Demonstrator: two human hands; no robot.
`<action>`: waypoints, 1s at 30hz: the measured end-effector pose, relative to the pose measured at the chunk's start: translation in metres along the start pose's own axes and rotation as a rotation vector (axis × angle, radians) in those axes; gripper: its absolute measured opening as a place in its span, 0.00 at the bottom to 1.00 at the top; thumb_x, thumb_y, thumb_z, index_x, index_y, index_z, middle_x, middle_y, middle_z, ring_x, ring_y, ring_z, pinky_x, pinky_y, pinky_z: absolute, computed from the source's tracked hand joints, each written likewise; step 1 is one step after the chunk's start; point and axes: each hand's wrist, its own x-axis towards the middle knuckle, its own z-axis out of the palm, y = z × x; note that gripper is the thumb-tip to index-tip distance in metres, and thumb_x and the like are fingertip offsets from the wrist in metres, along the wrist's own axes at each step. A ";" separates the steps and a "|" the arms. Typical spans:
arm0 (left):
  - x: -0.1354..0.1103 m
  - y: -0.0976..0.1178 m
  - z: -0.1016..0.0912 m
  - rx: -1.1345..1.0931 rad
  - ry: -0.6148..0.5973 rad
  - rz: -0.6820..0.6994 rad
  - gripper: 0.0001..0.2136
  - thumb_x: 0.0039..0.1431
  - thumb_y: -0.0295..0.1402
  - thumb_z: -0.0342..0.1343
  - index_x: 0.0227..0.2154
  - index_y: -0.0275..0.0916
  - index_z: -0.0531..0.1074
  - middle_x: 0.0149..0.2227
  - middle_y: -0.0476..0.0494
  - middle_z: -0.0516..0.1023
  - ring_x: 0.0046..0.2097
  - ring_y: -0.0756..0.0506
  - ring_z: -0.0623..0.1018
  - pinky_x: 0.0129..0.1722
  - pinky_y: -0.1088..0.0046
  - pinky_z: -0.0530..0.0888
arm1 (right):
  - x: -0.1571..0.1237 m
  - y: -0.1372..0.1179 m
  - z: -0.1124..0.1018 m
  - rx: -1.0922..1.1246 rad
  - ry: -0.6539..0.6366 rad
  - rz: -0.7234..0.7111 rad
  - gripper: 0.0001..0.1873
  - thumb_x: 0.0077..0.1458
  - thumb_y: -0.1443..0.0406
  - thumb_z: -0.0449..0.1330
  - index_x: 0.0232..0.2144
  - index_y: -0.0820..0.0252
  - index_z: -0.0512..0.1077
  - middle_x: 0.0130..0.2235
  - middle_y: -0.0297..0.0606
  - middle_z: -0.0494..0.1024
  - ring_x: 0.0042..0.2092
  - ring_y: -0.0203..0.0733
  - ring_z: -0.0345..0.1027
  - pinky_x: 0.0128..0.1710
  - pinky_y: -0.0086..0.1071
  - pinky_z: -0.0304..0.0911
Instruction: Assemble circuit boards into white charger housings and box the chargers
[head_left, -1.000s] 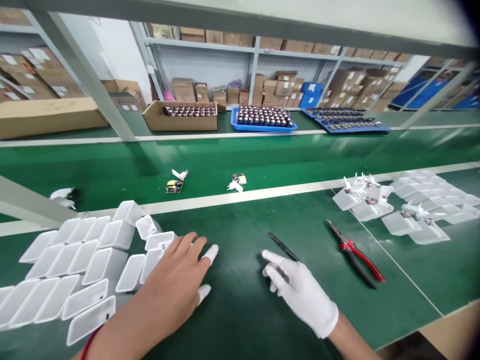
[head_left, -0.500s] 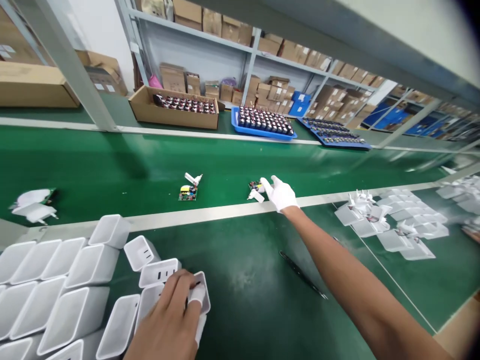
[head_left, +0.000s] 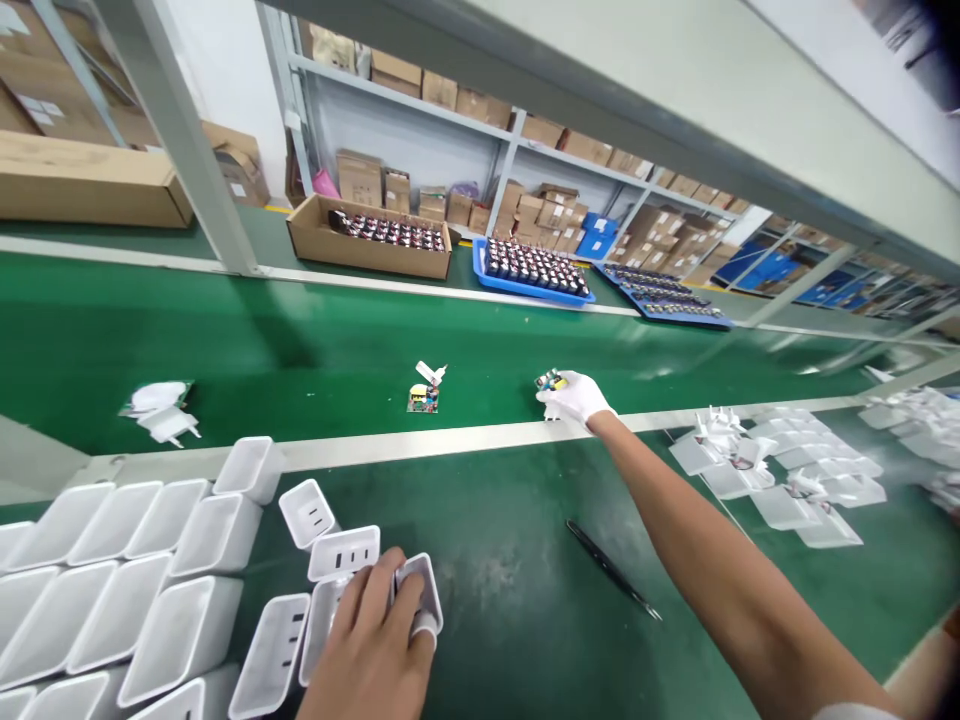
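My right hand (head_left: 576, 398), in a white glove, is closed on a small circuit board (head_left: 551, 380) over the green belt's near edge. A white plastic piece (head_left: 552, 411) shows just under the fingers. At the lower left, my left hand (head_left: 379, 625) has bare fingers except for a white cover on one. Its fingers curl over the rim of a white plastic case (head_left: 425, 580); part of that case is hidden. Beside it stand more cases with slots, including a tilted one (head_left: 307, 512). Black tweezers (head_left: 611, 568) lie on the green bench between my arms.
On the belt lie another circuit board (head_left: 424, 398) with a white piece and a board with white parts (head_left: 161, 405) farther left. White cases (head_left: 187, 625) fill the lower left. White parts with wires (head_left: 750, 465) stand at right. A blue tray (head_left: 532, 285) and cardboard box (head_left: 367, 260) sit behind.
My right hand has closed on the circuit board, which now sits in its fingers. The other boards on the belt have shifted right. My left hand stays at the case; the view has moved slightly.
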 end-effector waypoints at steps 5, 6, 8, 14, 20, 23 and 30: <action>0.003 0.016 -0.008 -0.199 0.043 0.041 0.08 0.49 0.23 0.54 0.23 0.40 0.75 0.49 0.42 0.77 0.60 0.33 0.65 0.57 0.52 0.66 | -0.075 0.032 -0.019 0.169 0.146 -0.183 0.39 0.47 0.59 0.70 0.61 0.51 0.64 0.45 0.42 0.78 0.42 0.47 0.75 0.44 0.38 0.69; 0.005 0.022 -0.007 -0.268 0.039 0.079 0.07 0.48 0.22 0.54 0.24 0.40 0.74 0.50 0.41 0.75 0.61 0.33 0.63 0.58 0.53 0.66 | -0.093 0.038 -0.019 0.226 0.128 -0.195 0.39 0.49 0.59 0.68 0.62 0.50 0.62 0.42 0.40 0.79 0.37 0.44 0.75 0.40 0.38 0.70; 0.012 0.035 -0.003 -0.409 0.026 0.165 0.08 0.45 0.21 0.53 0.26 0.40 0.74 0.52 0.39 0.72 0.63 0.33 0.61 0.58 0.56 0.67 | -0.126 0.049 -0.018 0.519 0.036 -0.207 0.41 0.50 0.59 0.67 0.64 0.51 0.57 0.37 0.36 0.79 0.28 0.40 0.74 0.31 0.36 0.71; 0.043 0.077 0.028 -0.619 -0.107 0.180 0.07 0.53 0.20 0.49 0.27 0.37 0.70 0.64 0.36 0.54 0.63 0.34 0.64 0.57 0.58 0.71 | -0.201 0.079 -0.010 1.652 -0.321 -0.187 0.35 0.45 0.63 0.70 0.56 0.50 0.65 0.51 0.41 0.76 0.44 0.44 0.78 0.47 0.40 0.73; 0.061 0.100 0.047 -0.752 -0.282 0.029 0.10 0.60 0.30 0.50 0.45 0.39 0.66 0.66 0.33 0.53 0.59 0.35 0.71 0.55 0.56 0.74 | -0.227 0.105 0.006 1.737 -0.149 -0.110 0.16 0.58 0.57 0.62 0.47 0.54 0.70 0.49 0.45 0.78 0.45 0.52 0.77 0.47 0.50 0.72; 0.064 0.106 0.052 -0.888 -0.254 -0.112 0.31 0.58 0.35 0.56 0.61 0.39 0.48 0.62 0.32 0.62 0.59 0.37 0.71 0.57 0.53 0.72 | -0.237 0.114 0.010 1.694 0.014 -0.155 0.31 0.51 0.62 0.68 0.56 0.47 0.64 0.51 0.42 0.76 0.51 0.52 0.73 0.51 0.51 0.69; 0.066 0.101 0.061 -1.037 -0.251 -0.104 0.44 0.53 0.39 0.63 0.65 0.42 0.41 0.61 0.37 0.66 0.60 0.37 0.70 0.59 0.56 0.69 | -0.244 0.103 0.018 1.500 0.108 -0.260 0.56 0.42 0.67 0.73 0.65 0.32 0.47 0.53 0.37 0.70 0.48 0.46 0.72 0.45 0.43 0.72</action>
